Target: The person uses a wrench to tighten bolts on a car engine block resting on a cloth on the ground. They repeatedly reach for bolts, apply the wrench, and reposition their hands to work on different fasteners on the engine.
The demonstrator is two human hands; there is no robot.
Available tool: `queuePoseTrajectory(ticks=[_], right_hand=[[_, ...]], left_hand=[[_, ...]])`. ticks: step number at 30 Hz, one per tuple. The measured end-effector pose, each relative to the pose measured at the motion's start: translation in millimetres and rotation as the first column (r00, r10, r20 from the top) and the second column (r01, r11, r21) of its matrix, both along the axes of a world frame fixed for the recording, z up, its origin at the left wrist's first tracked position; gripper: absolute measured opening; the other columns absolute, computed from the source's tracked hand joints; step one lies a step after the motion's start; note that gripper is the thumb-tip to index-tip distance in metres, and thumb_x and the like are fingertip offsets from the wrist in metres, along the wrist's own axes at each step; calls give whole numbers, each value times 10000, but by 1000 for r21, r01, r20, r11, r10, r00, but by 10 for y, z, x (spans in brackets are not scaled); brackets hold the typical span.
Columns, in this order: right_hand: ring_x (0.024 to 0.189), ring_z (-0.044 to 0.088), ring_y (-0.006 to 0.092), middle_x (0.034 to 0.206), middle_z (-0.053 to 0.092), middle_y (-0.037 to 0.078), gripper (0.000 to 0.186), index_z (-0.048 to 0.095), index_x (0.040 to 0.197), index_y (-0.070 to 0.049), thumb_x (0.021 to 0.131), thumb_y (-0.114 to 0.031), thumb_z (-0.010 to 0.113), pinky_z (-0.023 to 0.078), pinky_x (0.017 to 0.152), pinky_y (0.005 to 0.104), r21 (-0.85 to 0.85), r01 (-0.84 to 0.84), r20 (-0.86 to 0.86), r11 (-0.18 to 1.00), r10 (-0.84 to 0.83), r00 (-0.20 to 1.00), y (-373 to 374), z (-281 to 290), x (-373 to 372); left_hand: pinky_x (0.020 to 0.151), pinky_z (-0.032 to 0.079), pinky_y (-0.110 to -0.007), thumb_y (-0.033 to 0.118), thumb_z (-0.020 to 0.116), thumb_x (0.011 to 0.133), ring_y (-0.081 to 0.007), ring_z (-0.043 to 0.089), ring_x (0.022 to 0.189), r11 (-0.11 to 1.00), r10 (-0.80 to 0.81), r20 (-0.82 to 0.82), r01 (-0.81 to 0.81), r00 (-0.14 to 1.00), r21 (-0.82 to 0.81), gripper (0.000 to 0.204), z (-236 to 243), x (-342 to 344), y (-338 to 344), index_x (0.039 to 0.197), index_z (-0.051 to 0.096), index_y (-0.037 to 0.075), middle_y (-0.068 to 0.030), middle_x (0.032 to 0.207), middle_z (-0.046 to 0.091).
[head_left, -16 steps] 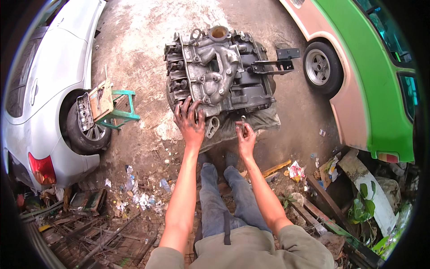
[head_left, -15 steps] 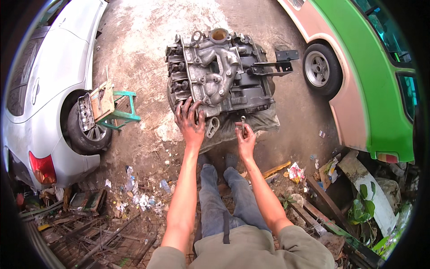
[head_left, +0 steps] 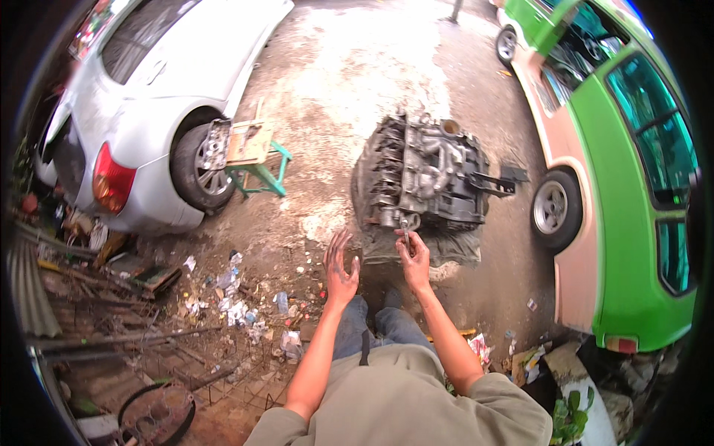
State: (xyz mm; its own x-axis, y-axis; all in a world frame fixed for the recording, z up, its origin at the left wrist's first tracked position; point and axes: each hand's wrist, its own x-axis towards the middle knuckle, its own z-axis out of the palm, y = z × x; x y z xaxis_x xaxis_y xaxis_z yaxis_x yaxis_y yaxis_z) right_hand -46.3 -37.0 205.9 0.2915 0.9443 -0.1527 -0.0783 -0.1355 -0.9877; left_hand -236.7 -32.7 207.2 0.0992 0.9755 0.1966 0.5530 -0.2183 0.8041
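My right hand [head_left: 415,262] pinches a small metal wrench [head_left: 405,236] upright between thumb and fingers, its ring end pointing away from me. Just beyond it stands a greasy grey engine [head_left: 439,175] with a manifold on top, resting on a dark sheet [head_left: 454,249]. My left hand [head_left: 341,273], smudged with grease, hovers open over the ground left of the sheet, fingers apart and touching nothing. The loop-shaped metal piece near the engine's front edge is partly behind the wrench.
A green-legged stool [head_left: 258,145] with a wooden top stands left, a metal cover [head_left: 217,145] leaning beside it. A silver car [head_left: 160,178] is parked left, a green and pink van [head_left: 587,260] right. Litter [head_left: 238,308] and scrap metal lie at near left. A black bracket [head_left: 498,181] juts from the engine.
My left hand has left the engine's front corner and moved back toward me. The view has shifted, so the engine appears farther off and to the right. The wrench stays in my right hand.
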Motion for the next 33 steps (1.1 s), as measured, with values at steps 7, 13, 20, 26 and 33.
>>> queuePoseTrajectory(ticks=[7,13,20,26,33], right_hand=[[788,543,65,834,608,-18,206,662,1146,-12,957,-58,595,441,741,231,-72,-265,-46,962,262,964,187,121,-957],[675,467,36,801,603,-29,199,669,1134,-34,968,-82,571,354,595,220,14,-401,-22,916,401,916,622,130,-1746],[662,466,45,795,639,-19,217,688,1132,-53,955,-89,569,359,584,241,-69,-429,-52,901,426,903,1089,172,-2217],[637,451,43,801,643,-20,221,688,1139,-46,959,-93,567,356,560,239,-49,-446,-88,894,441,893,1653,24,-2378],[611,435,29,789,624,-24,227,681,1160,-50,974,-116,570,335,534,213,-107,-483,-105,869,474,875,2852,-321,-2580]], left_hand=[[1143,331,-453,124,578,930,-321,440,1370,963,269,212,-264,940,-52,535,95,-855,-269,1444,439,73,-140,1468,487],[1118,361,-437,362,572,994,-293,490,1334,926,377,326,-353,867,-132,560,43,-1416,-147,1437,422,55,-156,1430,512],[1069,413,-423,177,555,985,-282,562,1252,921,390,435,-345,811,-181,481,63,-1760,246,1425,402,59,-141,1409,529],[1025,453,-404,179,543,997,-259,600,1191,892,451,475,-372,755,-256,475,-60,-1948,697,1428,383,60,-136,1375,558],[1014,458,-403,381,580,995,-250,625,1137,877,481,516,-401,709,-266,593,-330,-2330,1872,1443,346,71,-153,1332,571]])
